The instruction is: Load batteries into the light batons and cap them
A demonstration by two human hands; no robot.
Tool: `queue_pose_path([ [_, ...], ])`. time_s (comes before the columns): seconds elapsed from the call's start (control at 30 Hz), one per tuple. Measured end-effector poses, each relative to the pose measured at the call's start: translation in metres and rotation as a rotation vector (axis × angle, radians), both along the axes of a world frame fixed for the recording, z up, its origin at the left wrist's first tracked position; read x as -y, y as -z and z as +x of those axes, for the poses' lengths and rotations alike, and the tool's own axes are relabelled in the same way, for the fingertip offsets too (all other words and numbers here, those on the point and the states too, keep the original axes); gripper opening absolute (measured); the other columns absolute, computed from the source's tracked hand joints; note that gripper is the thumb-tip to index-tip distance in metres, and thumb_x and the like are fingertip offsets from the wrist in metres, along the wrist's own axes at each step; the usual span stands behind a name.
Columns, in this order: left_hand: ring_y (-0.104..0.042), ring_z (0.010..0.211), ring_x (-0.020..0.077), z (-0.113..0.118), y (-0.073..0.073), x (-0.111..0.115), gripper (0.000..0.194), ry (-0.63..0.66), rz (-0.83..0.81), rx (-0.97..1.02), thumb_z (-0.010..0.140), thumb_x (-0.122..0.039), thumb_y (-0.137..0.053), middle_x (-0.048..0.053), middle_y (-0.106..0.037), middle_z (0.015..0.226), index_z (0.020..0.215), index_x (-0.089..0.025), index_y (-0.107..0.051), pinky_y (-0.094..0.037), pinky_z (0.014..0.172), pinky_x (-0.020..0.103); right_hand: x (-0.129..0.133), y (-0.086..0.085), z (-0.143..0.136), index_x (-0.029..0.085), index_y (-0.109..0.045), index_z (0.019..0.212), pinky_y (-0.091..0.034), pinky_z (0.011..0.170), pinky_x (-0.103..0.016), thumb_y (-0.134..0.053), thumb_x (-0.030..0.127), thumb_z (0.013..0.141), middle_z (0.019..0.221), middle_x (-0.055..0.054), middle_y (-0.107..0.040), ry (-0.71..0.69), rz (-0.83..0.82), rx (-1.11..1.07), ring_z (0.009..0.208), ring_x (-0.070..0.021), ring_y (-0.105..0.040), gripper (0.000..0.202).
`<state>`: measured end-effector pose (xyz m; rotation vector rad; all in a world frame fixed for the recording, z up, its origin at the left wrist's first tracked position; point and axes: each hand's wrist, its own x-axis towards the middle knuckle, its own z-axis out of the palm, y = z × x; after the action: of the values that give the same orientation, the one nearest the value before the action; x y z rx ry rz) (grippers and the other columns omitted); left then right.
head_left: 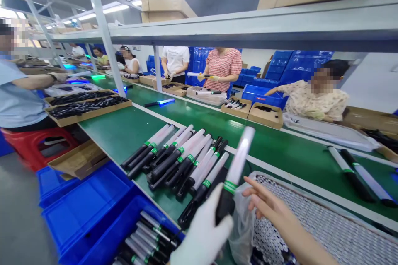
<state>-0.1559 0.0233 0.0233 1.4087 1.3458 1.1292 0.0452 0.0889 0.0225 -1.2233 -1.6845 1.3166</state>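
Holding a wand [239, 159] at lower centre seems the step: left hand [203, 227] wrapped round its handle [224, 206], right hand [271, 207] half-open, apparently empty; the next move calls for steady grip.

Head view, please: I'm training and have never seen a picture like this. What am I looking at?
There's no robot: a camera on a person's head looks forward and down at their hands. The left hand, white-gloved, holds a stick with black handle, green band and whitish tube. The bare right hand is close by, near many small cylinder-like pieces. A pile of similar sticks lies on the green surface; more sit in a blue bin below. Other people are beyond.
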Motion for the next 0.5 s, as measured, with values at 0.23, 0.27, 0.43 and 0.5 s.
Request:
queue_pose_path([
  [0.23, -0.067, 0.073, 0.0244, -0.083, 0.009, -0.05, 0.065, -0.317, -0.059, -0.424, 0.088, -0.029, -0.044, 0.005, -0.066, 0.078, 0.15, -0.017, -0.028, -0.049, 0.068, 0.033, -0.107, 0.001, -0.037, 0.016, -0.063, 0.117, -0.051, 0.08, -0.034, -0.042, 0.022, 0.092, 0.099, -0.009, -0.069, -0.11, 0.529, 0.565, 0.088, -0.0202, -0.065, 0.033],
  [0.27, -0.066, 0.067, 0.0237, -0.087, 0.01, -0.052, 0.065, -0.295, -0.065, -0.433, 0.089, -0.03, -0.043, 0.003, -0.063, 0.071, 0.15, -0.018, -0.027, -0.048, 0.063, 0.031, -0.13, 0.002, -0.044, 0.016, -0.064, 0.115, -0.049, 0.085, -0.036, -0.043, 0.016, 0.091, 0.104, -0.011, -0.069, -0.127, 0.568, 0.618, 0.093, -0.0215, -0.064, 0.033],
  [0.43, -0.066, 0.067, 0.0237, -0.084, 0.007, -0.048, 0.067, -0.356, -0.078, -0.32, 0.085, -0.032, -0.05, 0.004, -0.064, 0.07, 0.147, -0.014, -0.034, -0.05, 0.064, 0.031, -0.222, 0.006, -0.085, 0.018, -0.059, 0.123, -0.04, 0.098, -0.046, -0.053, 0.003, 0.084, 0.129, -0.011, -0.058, -0.443, 0.793, 0.899, 0.118, -0.0266, -0.052, 0.043],
  [0.5, -0.067, 0.072, 0.0251, -0.081, 0.002, -0.043, 0.066, -0.397, -0.064, -0.268, 0.081, -0.033, -0.054, 0.007, -0.068, 0.08, 0.143, -0.014, -0.041, -0.052, 0.067, 0.033, -0.241, 0.009, -0.102, 0.017, -0.059, 0.12, -0.04, 0.097, -0.047, -0.059, 0.009, 0.085, 0.125, -0.008, -0.059, -0.589, 0.86, 1.001, 0.115, -0.0262, -0.052, 0.036],
])
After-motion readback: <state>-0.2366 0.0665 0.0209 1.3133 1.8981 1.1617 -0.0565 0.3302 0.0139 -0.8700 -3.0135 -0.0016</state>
